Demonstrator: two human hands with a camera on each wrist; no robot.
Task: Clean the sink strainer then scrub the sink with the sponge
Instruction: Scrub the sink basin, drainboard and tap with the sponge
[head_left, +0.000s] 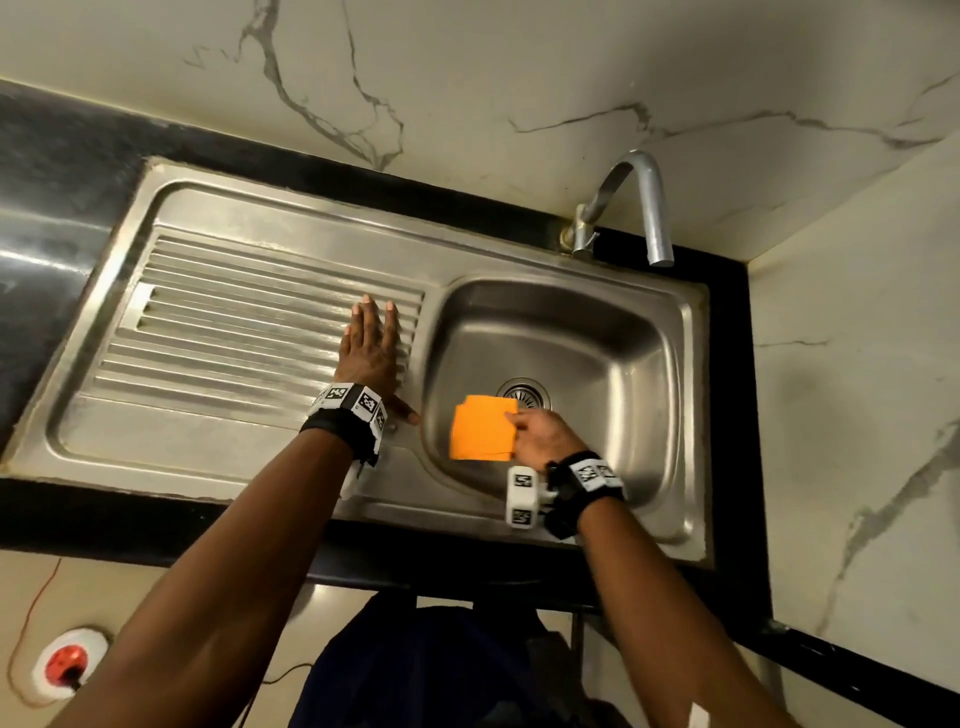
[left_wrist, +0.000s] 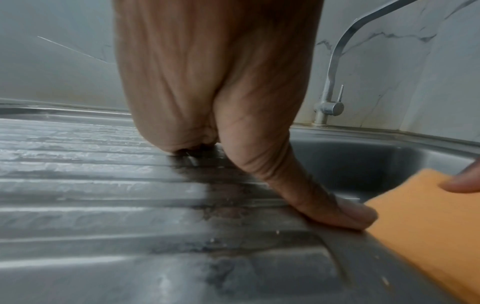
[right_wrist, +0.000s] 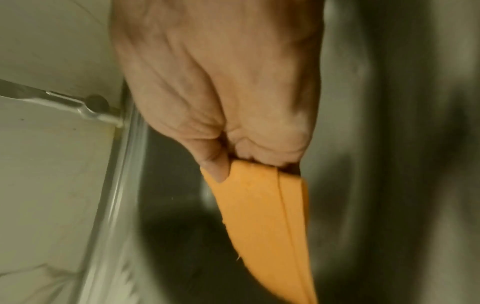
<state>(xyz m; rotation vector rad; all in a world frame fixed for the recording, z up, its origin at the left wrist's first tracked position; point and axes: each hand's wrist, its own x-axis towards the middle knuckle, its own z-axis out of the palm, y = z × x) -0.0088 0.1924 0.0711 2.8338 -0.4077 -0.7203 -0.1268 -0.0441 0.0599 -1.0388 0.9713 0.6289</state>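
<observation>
The head view is showing the whole steel sink set into a black countertop, something neither wrist view is giving. In it the left hand is lying flat on the ribbed drainboard just left of the basin, fingers straight and close together, thumb spread out toward the basin's near-left rim. The right hand is reaching into the basin and pinching the right edge of an orange sponge, which is sitting over the basin floor just near-left of the round sink strainer and covering a bit of its left rim. Whether the sponge is touching the steel is not something these views are settling. The left wrist view is adding what the head view cannot: the left hand from beneath, its thumb pad pressing on the curved ridge between drainboard and basin, with the sponge and 1 fingertip of the other hand entering at the right. The right wrist view, blurred, is showing the right hand with thumb and curled fingers clamped on the sponge, which is folded over on itself. A curved chrome faucet is rising at the far rim, its spout hanging over the basin's far-right corner. White marble wall is closing in the far and right sides. On the floor at the near left, a white socket with a red plug is trailing a thin wire.
</observation>
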